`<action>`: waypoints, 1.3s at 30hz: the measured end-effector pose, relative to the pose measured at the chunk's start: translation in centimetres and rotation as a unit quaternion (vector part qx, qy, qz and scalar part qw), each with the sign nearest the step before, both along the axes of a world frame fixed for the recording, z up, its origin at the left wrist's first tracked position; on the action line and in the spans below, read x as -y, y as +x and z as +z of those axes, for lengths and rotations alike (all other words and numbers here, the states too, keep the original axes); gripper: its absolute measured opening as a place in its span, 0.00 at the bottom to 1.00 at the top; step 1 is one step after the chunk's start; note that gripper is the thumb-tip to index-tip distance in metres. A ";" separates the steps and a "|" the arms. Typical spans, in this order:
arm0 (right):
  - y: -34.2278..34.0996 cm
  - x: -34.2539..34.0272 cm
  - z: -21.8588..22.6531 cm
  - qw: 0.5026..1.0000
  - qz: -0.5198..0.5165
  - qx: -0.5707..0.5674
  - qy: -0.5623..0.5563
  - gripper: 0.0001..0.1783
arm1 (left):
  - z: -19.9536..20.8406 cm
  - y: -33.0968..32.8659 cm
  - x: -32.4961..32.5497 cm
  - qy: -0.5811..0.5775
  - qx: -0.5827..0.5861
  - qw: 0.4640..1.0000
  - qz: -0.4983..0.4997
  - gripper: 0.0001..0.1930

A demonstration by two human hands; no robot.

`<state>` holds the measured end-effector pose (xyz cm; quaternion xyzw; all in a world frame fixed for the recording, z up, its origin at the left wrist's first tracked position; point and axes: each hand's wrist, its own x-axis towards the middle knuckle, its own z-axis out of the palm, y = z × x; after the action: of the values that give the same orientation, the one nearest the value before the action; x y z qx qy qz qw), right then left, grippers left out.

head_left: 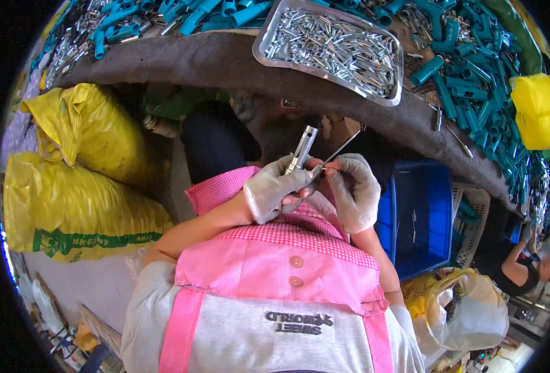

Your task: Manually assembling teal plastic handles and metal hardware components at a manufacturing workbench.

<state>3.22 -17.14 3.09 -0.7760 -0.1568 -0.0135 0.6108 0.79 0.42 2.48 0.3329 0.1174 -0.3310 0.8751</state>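
Observation:
My left hand (268, 193), in a pale glove with bare fingertips, is closed round a shiny metal tube (303, 148) with holes near its upper end. The tube tilts up and away from me. Close beside it, my right hand (357, 194), gloved the same way, pinches with thumb and fingers. A thin metal rod (344, 145) slants up to the right from where the fingertips meet. Which hand bears the rod is hard to make out. Whatever sits between the right fingertips is too small to name. Both hands are above my pink apron (275, 261).
A metal tray (394, 99) of small silver pins sits on the cloth-covered bench (194, 59). Teal tool housings (467, 93) pile up around it. A blue crate (433, 217) and an open sack (474, 317) stand right, yellow sacks (88, 199) left. Another person (516, 267) works far right.

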 end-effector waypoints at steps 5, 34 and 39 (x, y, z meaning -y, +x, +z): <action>-0.1 -1.3 0.6 0.982 -0.024 0.149 -0.114 0.08 | -0.1 0.3 -0.4 0.055 0.040 0.997 0.026 0.13; -0.1 -2.5 -1.3 0.867 0.050 -0.350 0.350 0.14 | 0.0 0.9 -0.3 0.165 0.212 0.961 0.065 0.16; 0.0 -2.5 -1.9 0.848 0.042 -0.362 0.385 0.11 | -0.1 1.1 0.0 0.259 0.235 0.935 0.063 0.14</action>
<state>3.23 -14.64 1.15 -0.4209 0.0606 0.2349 0.8741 1.88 0.45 2.36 0.6084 0.0111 -0.1459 0.7801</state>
